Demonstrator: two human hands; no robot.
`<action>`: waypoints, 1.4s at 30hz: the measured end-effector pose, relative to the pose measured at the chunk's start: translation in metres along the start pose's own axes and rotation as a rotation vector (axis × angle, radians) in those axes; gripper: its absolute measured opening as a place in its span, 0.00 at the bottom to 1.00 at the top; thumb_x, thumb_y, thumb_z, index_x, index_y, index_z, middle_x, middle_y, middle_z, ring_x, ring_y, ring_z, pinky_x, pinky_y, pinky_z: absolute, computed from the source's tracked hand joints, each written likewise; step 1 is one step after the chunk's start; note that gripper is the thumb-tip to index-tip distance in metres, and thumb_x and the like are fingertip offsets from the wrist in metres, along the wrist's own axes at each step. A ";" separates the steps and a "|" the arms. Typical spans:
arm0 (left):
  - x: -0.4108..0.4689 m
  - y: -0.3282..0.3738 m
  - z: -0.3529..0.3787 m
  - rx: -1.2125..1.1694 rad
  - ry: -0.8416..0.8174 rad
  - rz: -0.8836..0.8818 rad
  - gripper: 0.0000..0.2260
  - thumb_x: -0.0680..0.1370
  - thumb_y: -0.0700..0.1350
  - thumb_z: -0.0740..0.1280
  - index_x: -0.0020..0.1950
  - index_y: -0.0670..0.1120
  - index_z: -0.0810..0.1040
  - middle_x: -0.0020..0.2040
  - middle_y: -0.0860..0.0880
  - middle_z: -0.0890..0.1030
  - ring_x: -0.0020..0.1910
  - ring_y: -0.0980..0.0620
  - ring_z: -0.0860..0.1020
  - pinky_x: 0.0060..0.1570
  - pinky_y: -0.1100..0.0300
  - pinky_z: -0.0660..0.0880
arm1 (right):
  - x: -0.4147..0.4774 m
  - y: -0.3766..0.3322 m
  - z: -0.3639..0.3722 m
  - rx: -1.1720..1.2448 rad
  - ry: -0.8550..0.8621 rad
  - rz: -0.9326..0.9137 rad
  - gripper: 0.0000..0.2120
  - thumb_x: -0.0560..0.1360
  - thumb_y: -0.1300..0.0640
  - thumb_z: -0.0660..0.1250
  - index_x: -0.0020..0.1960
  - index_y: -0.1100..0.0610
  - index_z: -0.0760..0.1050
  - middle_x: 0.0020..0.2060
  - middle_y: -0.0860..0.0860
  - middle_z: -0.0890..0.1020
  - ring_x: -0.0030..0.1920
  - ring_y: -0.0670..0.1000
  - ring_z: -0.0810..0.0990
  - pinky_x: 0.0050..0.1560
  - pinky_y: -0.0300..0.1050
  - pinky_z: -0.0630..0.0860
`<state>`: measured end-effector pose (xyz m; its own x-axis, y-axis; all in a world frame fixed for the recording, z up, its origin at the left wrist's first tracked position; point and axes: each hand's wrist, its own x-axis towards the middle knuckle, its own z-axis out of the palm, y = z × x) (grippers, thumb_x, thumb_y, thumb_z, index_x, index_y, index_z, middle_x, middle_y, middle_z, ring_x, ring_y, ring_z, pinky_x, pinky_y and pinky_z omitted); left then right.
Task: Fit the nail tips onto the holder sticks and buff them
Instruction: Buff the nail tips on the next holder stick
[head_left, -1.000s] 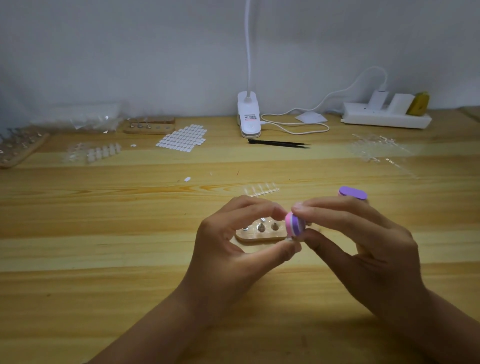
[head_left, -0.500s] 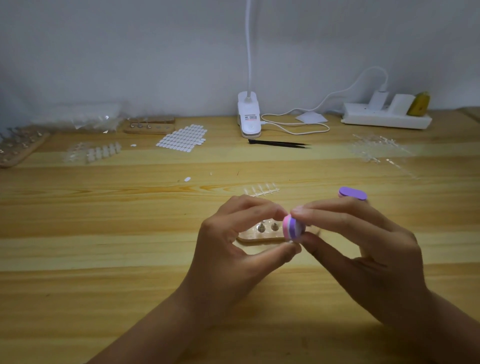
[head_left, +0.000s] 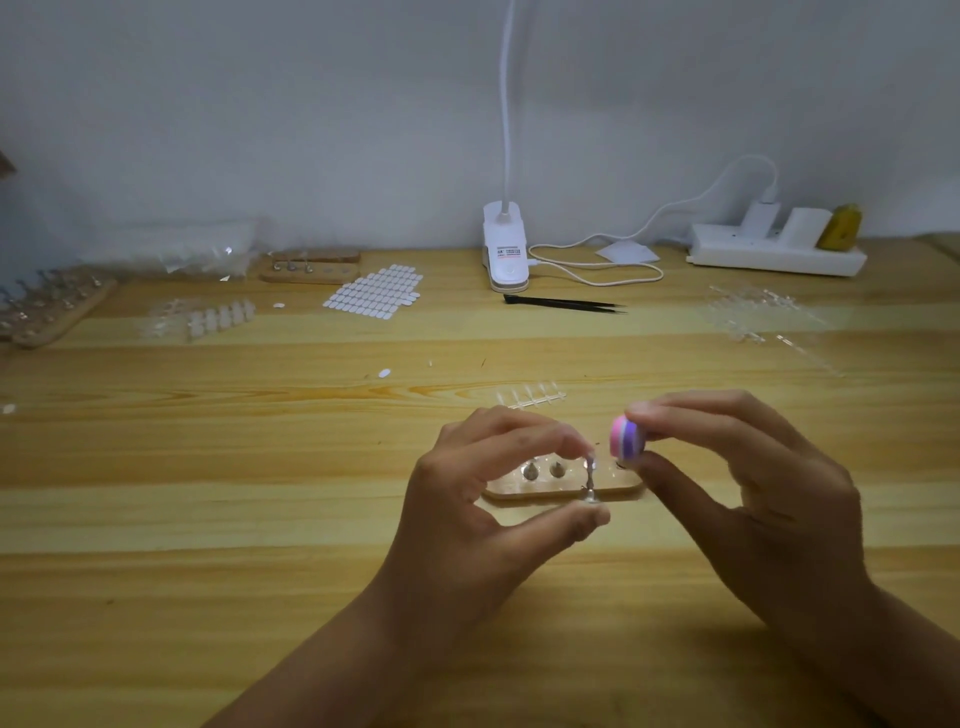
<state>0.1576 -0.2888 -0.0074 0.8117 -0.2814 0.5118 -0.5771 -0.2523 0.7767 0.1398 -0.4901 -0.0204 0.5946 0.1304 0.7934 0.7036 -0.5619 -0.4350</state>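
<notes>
Left hand (head_left: 483, 509) pinches the stick (head_left: 590, 475) upright, thumb below, forefinger on top, steadying it for buffing. Right hand (head_left: 753, 483) has its grip closed on the buffer (head_left: 627, 440), just right of the stick, apart from it. Base (head_left: 540, 491) lies right behind the left grip, handy for parking. Spare tips (head_left: 530, 397) wait beyond both grips.

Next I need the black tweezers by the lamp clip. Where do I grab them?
I'd pinch the black tweezers mid-length from above, across their narrow width: they lie flat on the desk, tapering to sharp points at the right.
</notes>
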 end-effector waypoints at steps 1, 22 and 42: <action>0.000 0.001 0.001 -0.001 -0.006 -0.004 0.13 0.66 0.47 0.79 0.50 0.52 0.83 0.49 0.58 0.82 0.53 0.52 0.80 0.51 0.47 0.75 | -0.001 -0.003 0.001 0.006 0.014 -0.026 0.13 0.74 0.61 0.71 0.58 0.57 0.77 0.53 0.50 0.82 0.55 0.41 0.81 0.58 0.33 0.74; -0.001 -0.003 0.000 0.177 0.008 0.108 0.11 0.66 0.47 0.78 0.47 0.49 0.84 0.47 0.58 0.84 0.49 0.63 0.79 0.54 0.53 0.73 | -0.008 -0.006 0.005 -0.029 -0.118 -0.127 0.12 0.77 0.62 0.69 0.59 0.55 0.79 0.54 0.53 0.81 0.58 0.46 0.81 0.59 0.38 0.75; -0.002 0.002 -0.004 0.124 -0.015 0.050 0.10 0.65 0.41 0.78 0.45 0.47 0.85 0.43 0.56 0.84 0.48 0.55 0.80 0.49 0.52 0.76 | -0.003 0.003 0.001 -0.246 -0.162 -0.160 0.16 0.74 0.70 0.70 0.61 0.65 0.77 0.55 0.59 0.81 0.58 0.52 0.79 0.61 0.44 0.75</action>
<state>0.1557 -0.2850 -0.0056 0.7805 -0.3105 0.5426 -0.6246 -0.3501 0.6981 0.1405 -0.4916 -0.0250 0.5518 0.3498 0.7570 0.6900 -0.7013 -0.1789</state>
